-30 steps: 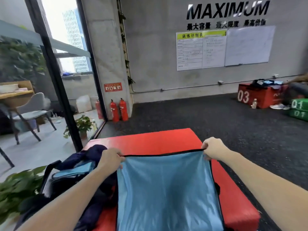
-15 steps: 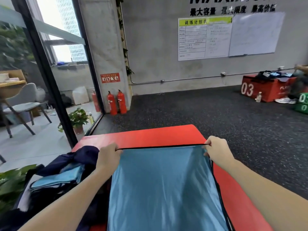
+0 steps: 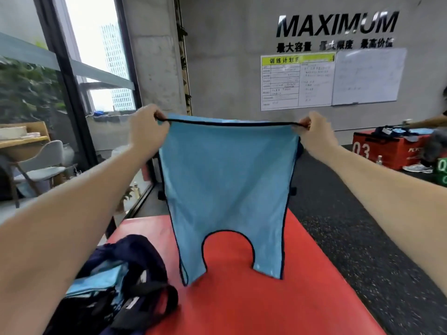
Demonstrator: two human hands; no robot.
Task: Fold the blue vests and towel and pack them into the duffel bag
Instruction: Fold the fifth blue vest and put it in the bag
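Two hands hold a light-blue mesh vest with dark piping (image 3: 227, 189) stretched in the air above a red padded box (image 3: 254, 298).

Left hand (image 3: 147, 129) and right hand (image 3: 314, 134) each pinch one corner of the vest's straight hem, pulled taut between them; the garment hangs upside down, its rounded neck cut-out lowest, its strap ends just above the box top. On the box's near left corner lies an open navy duffel bag (image 3: 125, 281) with light-blue fabric (image 3: 96, 279) showing inside. Beyond the box, a white planning board (image 3: 333, 81) hangs on the grey wall; another red box marked 03 (image 3: 387, 151) stands on the dark floor to its right.
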